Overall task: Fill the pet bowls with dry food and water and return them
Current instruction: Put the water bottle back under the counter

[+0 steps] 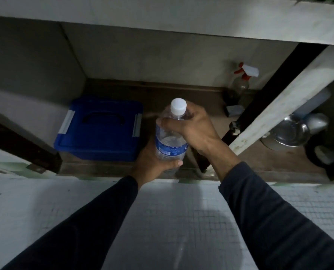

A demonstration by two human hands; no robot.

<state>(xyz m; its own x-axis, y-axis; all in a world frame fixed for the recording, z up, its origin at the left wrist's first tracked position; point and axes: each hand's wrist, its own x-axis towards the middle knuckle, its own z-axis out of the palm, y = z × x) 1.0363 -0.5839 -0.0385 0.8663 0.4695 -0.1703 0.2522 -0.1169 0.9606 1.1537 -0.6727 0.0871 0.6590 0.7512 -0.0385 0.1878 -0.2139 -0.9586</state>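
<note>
At the centre of the frame, in front of the open cupboard under the counter [162,20], you hold a clear plastic water bottle [171,141] in both hands. Your left hand [152,162] cups the lower body from below and behind, thumb wrapped across the front just under the blue label. Your right hand [193,123] comes over from the right, its fingers [162,122] curled around the shoulder just beneath the white cap [178,106], which sits closed on the neck.

The bottle stands nearly upright, long axis running up and down the frame, cap toward the top and tipped slightly to the right. Water shows inside, though how full it is cannot be told, so expect some weight low down. The wall is thin and likely to flex: squeeze gently, or water may spurt once the cap is off. The smooth plastic could be slippery, so the labelled waist and the ribbed cap look like your best holds. Keep the left hand on the body and take the cap with the right to unscrew.

A blue lidded storage box [101,127] sits on the cupboard floor at centre left. A steel pet bowl [287,132] lies at the right edge, beyond the open cupboard door [282,102], and a spray bottle [240,82] stands at the back.
</note>
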